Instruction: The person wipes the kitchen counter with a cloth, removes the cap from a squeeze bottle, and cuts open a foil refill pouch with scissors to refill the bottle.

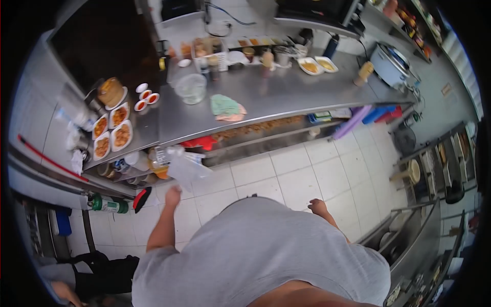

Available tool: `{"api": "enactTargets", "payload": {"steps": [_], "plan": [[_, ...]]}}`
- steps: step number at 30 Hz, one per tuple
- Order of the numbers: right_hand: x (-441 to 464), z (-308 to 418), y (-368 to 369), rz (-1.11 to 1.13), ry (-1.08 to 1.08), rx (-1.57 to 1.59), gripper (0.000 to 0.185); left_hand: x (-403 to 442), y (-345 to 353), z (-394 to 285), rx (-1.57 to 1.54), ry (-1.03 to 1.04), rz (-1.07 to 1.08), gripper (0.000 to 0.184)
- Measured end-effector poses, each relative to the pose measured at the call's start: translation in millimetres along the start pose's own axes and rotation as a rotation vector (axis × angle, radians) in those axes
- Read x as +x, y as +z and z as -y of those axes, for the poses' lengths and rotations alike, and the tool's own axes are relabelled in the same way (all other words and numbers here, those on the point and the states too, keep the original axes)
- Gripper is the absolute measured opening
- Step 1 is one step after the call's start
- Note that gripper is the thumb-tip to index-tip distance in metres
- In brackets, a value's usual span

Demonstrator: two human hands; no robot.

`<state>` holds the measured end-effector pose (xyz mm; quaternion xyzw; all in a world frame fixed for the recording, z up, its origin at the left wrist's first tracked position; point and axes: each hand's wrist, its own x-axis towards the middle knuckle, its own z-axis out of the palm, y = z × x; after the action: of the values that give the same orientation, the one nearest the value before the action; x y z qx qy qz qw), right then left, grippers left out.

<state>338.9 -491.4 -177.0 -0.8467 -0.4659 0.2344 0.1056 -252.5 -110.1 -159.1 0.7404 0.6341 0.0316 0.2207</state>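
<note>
My left hand [173, 196] is closed at the near end of a see-through plastic bag [188, 170], which spreads out in front of the counter's lower shelf. Its fingers are slightly blurred. Out over the floor tiles on the other side, my right hand [318, 206] is loosely curled, with no object visible in it. On the steel counter [276, 100] beyond lie a green and pink cloth [225, 106] and a see-through round tub [191, 89].
White trays of food [121, 134] and small red sauce cups [146, 95] stand at the counter's left. Squeeze bottles [267, 59], two filled dishes [310, 66] and a large cooker [389, 65] line the back. Another person [97, 276] is at lower left; shelving [409, 240] stands right.
</note>
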Motion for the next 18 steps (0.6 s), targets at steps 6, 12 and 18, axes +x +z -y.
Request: {"api": "enactTargets", "payload": {"steps": [6,12,18], "plan": [[-71,-54,-81,-0.006,0.752,0.582,0.029,153,-71,-290,-0.282,0.368,-0.350,0.045],[22,-91,-129,-0.136,0.786,0.835,0.031,216,-6,-451,0.192,0.097,-0.376,0.059],[187,-32,-221,-0.036,0.553,0.904,0.031,243,55,-574,0.034,0.734,-0.280,0.045]]}}
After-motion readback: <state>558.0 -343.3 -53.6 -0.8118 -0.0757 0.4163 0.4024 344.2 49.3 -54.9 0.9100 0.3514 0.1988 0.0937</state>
